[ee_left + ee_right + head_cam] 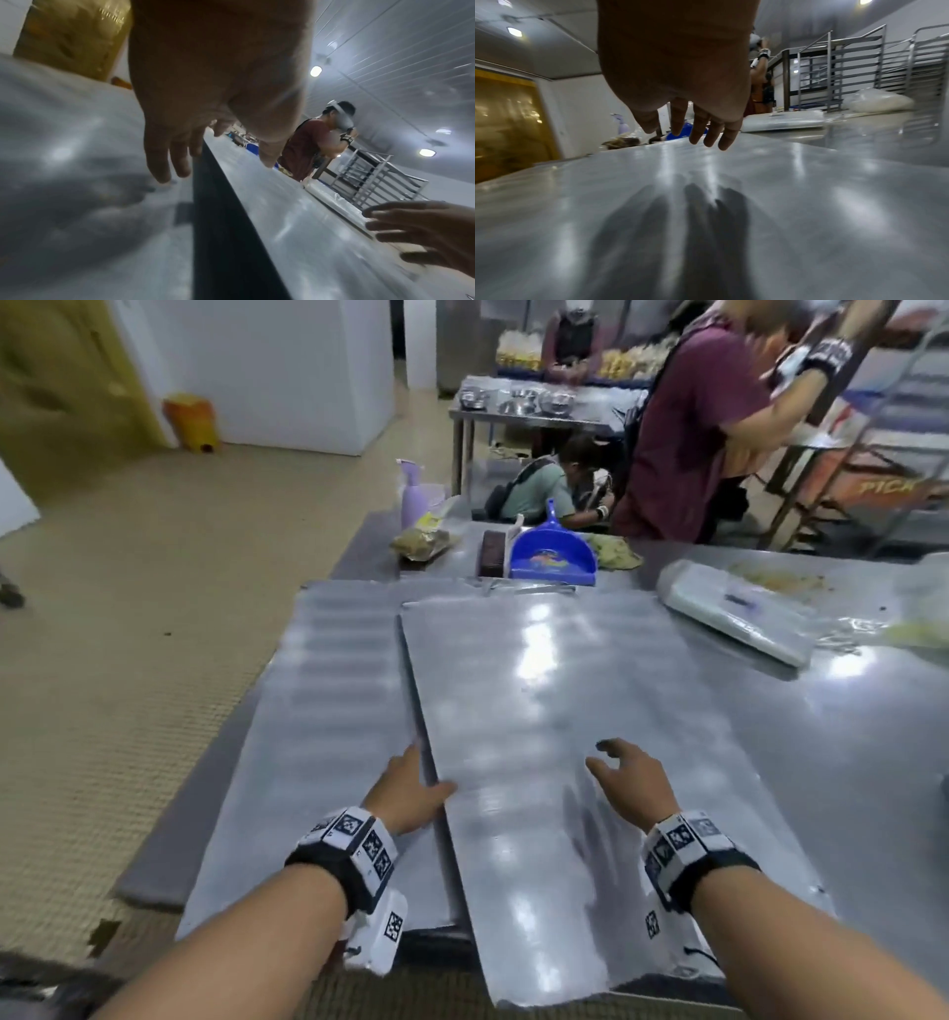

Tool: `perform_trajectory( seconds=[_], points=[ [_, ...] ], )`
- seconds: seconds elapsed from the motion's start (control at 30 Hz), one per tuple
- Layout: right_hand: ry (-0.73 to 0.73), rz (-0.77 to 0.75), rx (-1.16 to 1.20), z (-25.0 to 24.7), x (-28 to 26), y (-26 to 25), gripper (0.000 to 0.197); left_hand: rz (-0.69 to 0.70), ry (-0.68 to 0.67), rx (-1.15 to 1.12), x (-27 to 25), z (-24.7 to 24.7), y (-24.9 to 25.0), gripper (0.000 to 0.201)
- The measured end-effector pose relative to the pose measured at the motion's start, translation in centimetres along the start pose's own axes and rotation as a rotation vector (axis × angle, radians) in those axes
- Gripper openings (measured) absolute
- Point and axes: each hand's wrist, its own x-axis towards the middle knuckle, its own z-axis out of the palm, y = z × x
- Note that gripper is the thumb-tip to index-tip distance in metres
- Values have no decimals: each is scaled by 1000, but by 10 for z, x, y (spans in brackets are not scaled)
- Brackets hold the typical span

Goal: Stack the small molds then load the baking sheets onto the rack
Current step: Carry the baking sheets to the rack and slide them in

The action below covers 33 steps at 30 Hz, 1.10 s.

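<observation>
Two flat grey baking sheets lie side by side on the steel table (847, 762). The right sheet (565, 701) sits higher and overlaps the left sheet (318, 711). My left hand (418, 780) straddles the raised sheet's left edge (218, 213): the thumb rests on top and the straight fingers (164, 162) point down beside it. My right hand (624, 770) hovers just over the same sheet (706, 223), fingers (706, 134) spread and holding nothing, its shadow on the metal. Metal racks (847, 71) stand beyond the table's far right. No small molds are in view.
At the far end of the table are a blue dustpan (552, 554), a purple bottle (413, 495), a bag of food (421, 541) and a plastic-wrapped pack (734, 613). A person in a maroon shirt (693, 428) stands by the rack (873, 454); another crouches behind the table.
</observation>
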Motion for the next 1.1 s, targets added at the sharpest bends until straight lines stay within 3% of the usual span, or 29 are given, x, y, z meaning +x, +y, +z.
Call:
perform_trajectory(
  seconds=[0.17,0.27,0.47,0.6,0.73,0.87,0.97,1.1],
  points=[
    [-3,94,-21,-47,40,85,43,-136,192,-200,44,59,20,93],
    [-47,155,-62,-62,63,117,53,-249,310,-271,63,72,21,77],
    [-83,225,-125,-70,100,146,67,-331,363,-394,84,69,17,67],
    [-61,228,-77,-66,120,150,69,-333,415,-427,92,66,24,58],
    [-32,248,22,-63,132,144,73,-341,485,-388,92,73,26,64],
    [-4,264,106,-56,138,144,72,-330,565,-326,88,72,36,48],
    [29,271,182,-56,134,146,71,-280,602,-347,86,65,47,38],
    [79,263,268,-68,133,153,73,-183,589,-365,94,59,68,41]
  ],
)
